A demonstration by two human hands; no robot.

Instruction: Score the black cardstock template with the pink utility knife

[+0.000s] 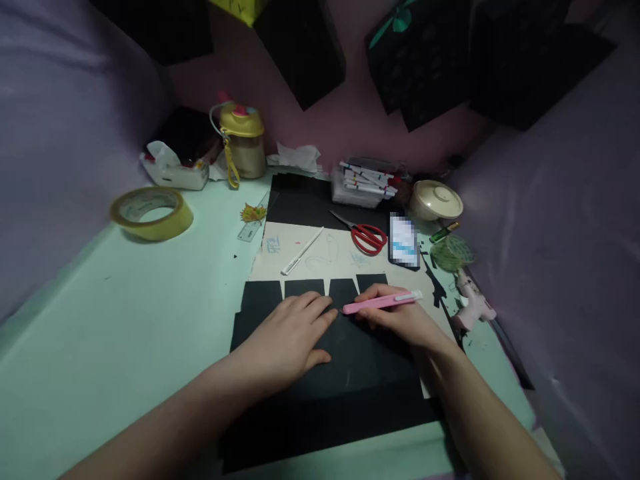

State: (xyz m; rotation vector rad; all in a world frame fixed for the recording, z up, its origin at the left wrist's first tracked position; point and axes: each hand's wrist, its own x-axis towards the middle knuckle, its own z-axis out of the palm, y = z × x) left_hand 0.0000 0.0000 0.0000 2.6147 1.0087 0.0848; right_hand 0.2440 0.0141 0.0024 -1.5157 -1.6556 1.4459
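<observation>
Black paper (360, 363) lies before me, with several flaps cut along its far edge. My left hand (295, 333) rests flat on it, fingers spread and pointing toward the flaps. A pink utility knife (375, 303) is gripped in my right hand (395, 319), held low and slanting to the left. Its tip meets the black paper just right of my left fingertips. Under the black paper is a pale sheet (270, 263) with blue marks. On that sheet, beyond my hands, lie a white pen (303, 251) and red-handled scissors (367, 237).
A phone (404, 240), a lidded bowl (437, 200), a green tape roll (451, 253) and a glue gun (473, 303) line the right side. Markers fill a clear box (350, 195) at the back. Leftward are a yellow tape roll (173, 223), a tape dispenser (183, 175) and a yellow-lidded bottle (247, 150).
</observation>
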